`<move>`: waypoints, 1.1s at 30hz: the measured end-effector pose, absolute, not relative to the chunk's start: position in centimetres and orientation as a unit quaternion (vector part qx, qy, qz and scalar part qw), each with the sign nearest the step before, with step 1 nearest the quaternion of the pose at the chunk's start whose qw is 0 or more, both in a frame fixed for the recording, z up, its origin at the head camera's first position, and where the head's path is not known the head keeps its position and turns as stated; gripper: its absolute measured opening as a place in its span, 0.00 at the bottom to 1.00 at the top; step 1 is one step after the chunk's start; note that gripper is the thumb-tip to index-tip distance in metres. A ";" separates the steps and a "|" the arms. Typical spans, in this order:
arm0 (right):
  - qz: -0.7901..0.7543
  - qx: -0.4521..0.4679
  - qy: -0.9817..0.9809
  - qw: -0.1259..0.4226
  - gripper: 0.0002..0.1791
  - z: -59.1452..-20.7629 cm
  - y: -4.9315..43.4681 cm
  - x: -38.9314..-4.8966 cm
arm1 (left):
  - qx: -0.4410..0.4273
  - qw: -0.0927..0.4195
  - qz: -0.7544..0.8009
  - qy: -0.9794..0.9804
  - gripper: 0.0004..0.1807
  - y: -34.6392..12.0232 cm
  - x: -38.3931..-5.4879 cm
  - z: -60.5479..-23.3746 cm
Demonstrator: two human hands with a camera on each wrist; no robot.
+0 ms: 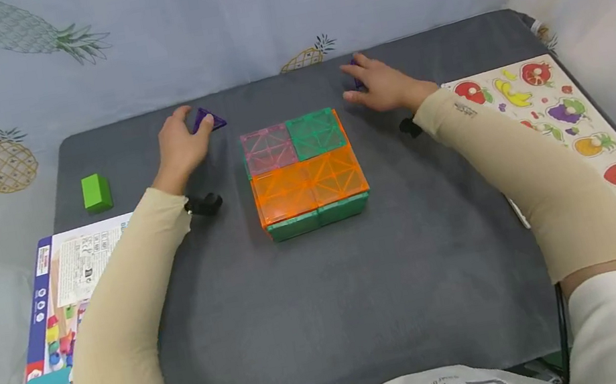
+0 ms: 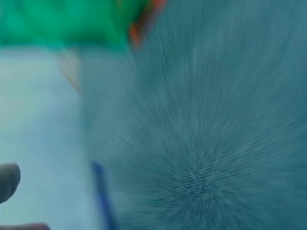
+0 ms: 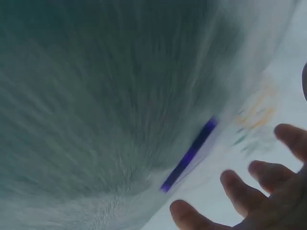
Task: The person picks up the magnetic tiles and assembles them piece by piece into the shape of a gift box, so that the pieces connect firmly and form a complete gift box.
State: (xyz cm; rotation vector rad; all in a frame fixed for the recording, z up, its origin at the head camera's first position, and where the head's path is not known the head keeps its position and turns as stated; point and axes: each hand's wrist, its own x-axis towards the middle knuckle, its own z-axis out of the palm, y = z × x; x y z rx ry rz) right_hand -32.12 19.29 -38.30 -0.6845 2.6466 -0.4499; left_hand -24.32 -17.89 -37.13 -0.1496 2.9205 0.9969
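Note:
My left hand (image 1: 182, 143) is beside a purple triangular tile (image 1: 208, 119) at the back of the table, thumb and fingers spread on either side of it. In the left wrist view that tile's edge (image 2: 103, 194) shows apart from the fingertips (image 2: 7, 181). Farther right, my right hand (image 1: 384, 84) reaches over a second purple tile (image 1: 357, 74). The right wrist view has this tile (image 3: 189, 154) edge-on, with spread fingers (image 3: 242, 191) apart from it. Between the hands sits a low box of translucent magnetic tiles (image 1: 309, 181), with pink, green and orange on top and green sides.
A green block (image 1: 96, 193) stands at the left. Near it lies a printed toy box (image 1: 53, 316), partly under the left forearm. A wooden fruit puzzle board (image 1: 570, 114) lies at the right, partly behind the right forearm. A pineapple-print curtain (image 1: 226, 29) hangs along the back edge.

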 end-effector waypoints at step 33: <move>-0.151 -0.094 0.955 0.237 0.39 -37.9 22.5 -33.9 | 0.130 -0.027 0.408 0.903 0.10 -13.8 -19.0 -33.6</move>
